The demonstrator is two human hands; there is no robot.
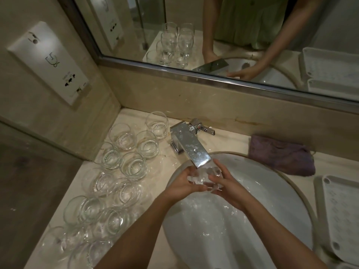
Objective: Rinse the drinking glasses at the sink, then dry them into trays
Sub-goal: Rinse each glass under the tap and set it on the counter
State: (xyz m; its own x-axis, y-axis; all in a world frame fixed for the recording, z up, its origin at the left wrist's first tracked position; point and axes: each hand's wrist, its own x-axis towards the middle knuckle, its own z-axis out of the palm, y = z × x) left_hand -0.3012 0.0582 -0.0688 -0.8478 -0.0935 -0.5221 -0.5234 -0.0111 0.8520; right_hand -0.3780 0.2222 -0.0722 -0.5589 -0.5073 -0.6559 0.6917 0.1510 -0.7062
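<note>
clear round glass [204,178] sits under the square chrome tap [191,147], over the white sink [272,191]. your left hand [181,186] and right hand [225,186] both curl around it. smooth rounded tumblers [124,171] crowd the marble counter [165,160] at left.

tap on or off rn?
On. Water pours from the faucet spout over the glass and splashes into the sink.

We note the glass [204,177] is largely masked by both hands and the faucet [191,147] spout above it. The white tray [339,218] is cut by the right edge; the nearest glasses [77,247] blur together.
</note>
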